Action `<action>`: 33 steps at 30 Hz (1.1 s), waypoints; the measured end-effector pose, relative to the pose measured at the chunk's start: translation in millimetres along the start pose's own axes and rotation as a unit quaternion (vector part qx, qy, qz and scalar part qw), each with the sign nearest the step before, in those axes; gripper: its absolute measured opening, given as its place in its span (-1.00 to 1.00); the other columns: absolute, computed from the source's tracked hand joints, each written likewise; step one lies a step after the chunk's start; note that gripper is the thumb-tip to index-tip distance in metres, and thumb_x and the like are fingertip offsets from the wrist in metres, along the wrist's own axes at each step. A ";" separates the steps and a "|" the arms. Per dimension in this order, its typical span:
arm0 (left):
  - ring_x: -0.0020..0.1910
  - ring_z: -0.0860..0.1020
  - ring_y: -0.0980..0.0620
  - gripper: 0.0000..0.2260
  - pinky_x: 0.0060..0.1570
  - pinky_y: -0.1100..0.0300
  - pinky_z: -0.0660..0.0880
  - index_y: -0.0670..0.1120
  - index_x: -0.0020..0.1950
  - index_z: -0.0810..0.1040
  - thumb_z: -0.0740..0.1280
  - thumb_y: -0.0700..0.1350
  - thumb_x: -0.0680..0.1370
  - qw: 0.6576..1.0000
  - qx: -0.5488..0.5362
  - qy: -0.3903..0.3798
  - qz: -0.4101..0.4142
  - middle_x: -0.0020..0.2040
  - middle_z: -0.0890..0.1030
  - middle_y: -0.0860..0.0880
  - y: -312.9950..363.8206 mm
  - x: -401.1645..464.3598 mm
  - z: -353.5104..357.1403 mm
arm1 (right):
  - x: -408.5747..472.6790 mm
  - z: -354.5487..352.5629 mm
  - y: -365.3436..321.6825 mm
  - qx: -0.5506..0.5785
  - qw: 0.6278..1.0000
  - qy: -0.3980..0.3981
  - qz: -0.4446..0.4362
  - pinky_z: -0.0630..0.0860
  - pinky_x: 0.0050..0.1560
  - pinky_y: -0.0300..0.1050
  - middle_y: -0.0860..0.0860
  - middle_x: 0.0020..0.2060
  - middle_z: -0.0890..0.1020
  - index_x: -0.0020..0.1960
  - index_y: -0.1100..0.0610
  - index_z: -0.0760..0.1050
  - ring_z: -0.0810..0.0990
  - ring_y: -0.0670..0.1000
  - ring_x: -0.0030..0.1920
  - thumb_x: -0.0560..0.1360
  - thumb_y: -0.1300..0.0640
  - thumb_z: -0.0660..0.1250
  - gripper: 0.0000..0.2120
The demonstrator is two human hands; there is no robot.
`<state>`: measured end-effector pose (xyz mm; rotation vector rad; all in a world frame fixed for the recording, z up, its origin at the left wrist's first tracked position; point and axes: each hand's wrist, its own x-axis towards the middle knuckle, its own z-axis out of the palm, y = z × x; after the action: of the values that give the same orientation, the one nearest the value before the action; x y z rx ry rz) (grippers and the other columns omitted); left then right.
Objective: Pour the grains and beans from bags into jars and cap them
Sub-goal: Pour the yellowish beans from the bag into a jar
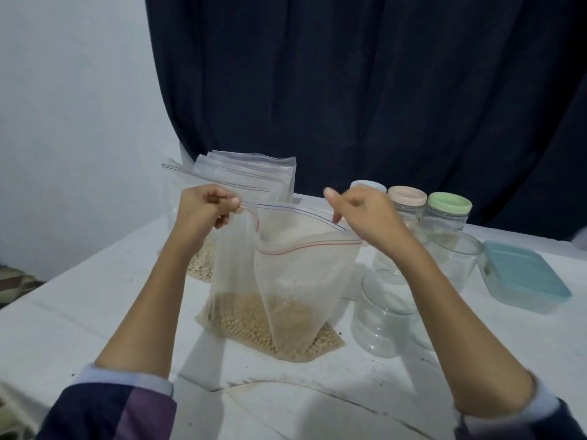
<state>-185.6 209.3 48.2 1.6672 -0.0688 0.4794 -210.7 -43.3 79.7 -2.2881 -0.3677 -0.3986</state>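
Observation:
A clear zip bag (286, 281) with tan beans in its bottom stands on the white table (95, 312). Its zip mouth gapes open. My left hand (203, 211) pinches the left end of the mouth. My right hand (362, 214) pinches the right end, thumb sticking up. An uncapped clear jar (381, 315) stands just right of the bag, partly behind my right forearm. A second open jar (454, 255) sits further right.
More zip bags (247, 176) stand behind, one with pale grains. Three capped jars line the back: white lid (368, 186), peach lid (407, 195), green lid (448, 203). A blue-lidded box (527, 277) lies far right. A dark curtain (349, 90) hangs behind.

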 end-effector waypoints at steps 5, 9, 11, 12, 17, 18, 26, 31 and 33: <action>-0.59 0.36 0.18 -0.85 -0.56 0.37 0.29 -0.18 -0.28 0.55 0.39 -0.38 0.45 0.999 0.022 -0.014 0.022 -0.51 0.59 0.02 11.2 -1.7 11.9 | 37.3 30.5 -42.4 -0.084 0.989 -0.120 -0.032 0.46 -0.14 -0.06 -0.01 -0.21 0.62 -0.30 0.28 0.51 0.57 0.00 -0.16 0.50 -0.39 0.03 -0.26; -0.55 0.39 0.18 -0.85 -0.52 0.34 0.30 -0.20 -0.28 0.58 0.39 -0.42 0.42 0.999 0.024 -0.024 0.040 -0.49 0.59 0.04 10.2 1.3 14.7 | 60.9 57.9 -50.4 -0.159 0.963 -0.213 -0.052 0.20 -0.34 -0.15 0.02 -0.35 0.35 -0.40 0.09 0.22 0.30 -0.02 -0.36 0.43 -0.32 0.31 -0.45; -0.53 0.46 0.20 -0.89 -0.51 0.36 0.30 -0.23 -0.25 0.59 0.40 -0.40 0.42 0.998 0.025 -0.029 0.042 -0.50 0.59 0.03 10.7 3.5 15.4 | 67.9 59.0 -49.3 -0.169 0.950 -0.257 -0.043 0.22 -0.33 -0.15 0.00 -0.37 0.37 -0.40 0.10 0.37 0.33 -0.02 -0.33 0.45 -0.11 0.41 -0.60; -0.51 0.49 0.20 -0.91 -0.50 0.38 0.30 -0.24 -0.24 0.59 0.40 -0.39 0.42 0.998 0.024 -0.031 0.041 -0.50 0.60 0.03 10.8 4.3 15.6 | 71.2 58.8 -47.7 -0.161 0.948 -0.274 -0.036 0.28 -0.30 -0.15 0.00 -0.36 0.45 -0.36 0.12 0.51 0.37 -0.02 -0.31 0.45 -0.04 0.43 -0.69; -0.48 0.46 0.22 -0.92 -0.45 0.39 0.32 -0.18 -0.21 0.61 0.42 -0.33 0.44 0.998 0.008 -0.028 0.056 -0.46 0.61 0.04 9.0 7.2 9.7 | 72.1 55.8 -50.8 -0.053 0.963 -0.265 -0.008 0.46 -0.08 -0.23 -0.02 -0.38 0.65 -0.15 0.26 0.68 0.56 -0.09 -0.31 0.44 0.11 0.46 -0.81; -0.45 0.47 0.23 -0.92 -0.43 0.40 0.34 -0.14 -0.20 0.61 0.42 -0.30 0.46 0.998 0.002 -0.020 0.064 -0.43 0.61 0.06 9.7 7.5 7.9 | 71.3 54.2 -54.8 -0.034 0.967 -0.252 -0.007 0.46 -0.03 -0.30 -0.05 -0.40 0.65 -0.14 0.28 0.67 0.57 -0.10 -0.34 0.46 0.13 0.45 -0.81; 0.02 0.51 0.11 -0.76 -0.03 0.19 0.45 -0.10 0.18 0.53 0.27 -0.01 0.59 0.992 -0.046 0.116 0.021 0.06 0.59 0.02 -37.9 8.8 -15.7 | 80.0 2.5 -93.1 0.003 0.991 -0.119 -0.054 0.48 0.06 -0.24 0.06 -0.37 0.68 -0.25 0.27 0.67 0.55 -0.19 -0.38 0.47 0.14 0.43 -0.79; 0.15 0.51 -0.05 -0.58 0.05 0.10 0.50 -0.17 0.17 0.44 0.19 0.17 0.57 0.980 -0.162 0.092 -0.075 0.16 0.54 -0.11 -72.1 5.1 8.8 | 88.3 -20.8 -102.7 0.057 0.994 -0.063 -0.062 0.43 0.01 -0.40 0.03 -0.40 0.66 -0.23 0.31 0.65 0.55 -0.17 -0.39 0.47 0.16 0.43 -0.79; 0.09 0.55 -0.07 -0.47 0.01 0.11 0.52 -0.15 0.11 0.52 0.23 0.28 0.45 0.964 -0.240 0.049 -0.104 0.03 0.62 -0.08 -71.5 3.2 21.5 | 90.1 -22.8 -104.3 0.086 0.993 -0.050 -0.066 0.45 -0.02 -0.43 0.02 -0.44 0.65 -0.24 0.33 0.64 0.55 -0.17 -0.41 0.48 0.19 0.42 -0.79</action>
<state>-154.3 201.1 -19.2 1.1573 0.0596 0.3491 -172.2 21.4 197.4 -2.1259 -0.5846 -0.3073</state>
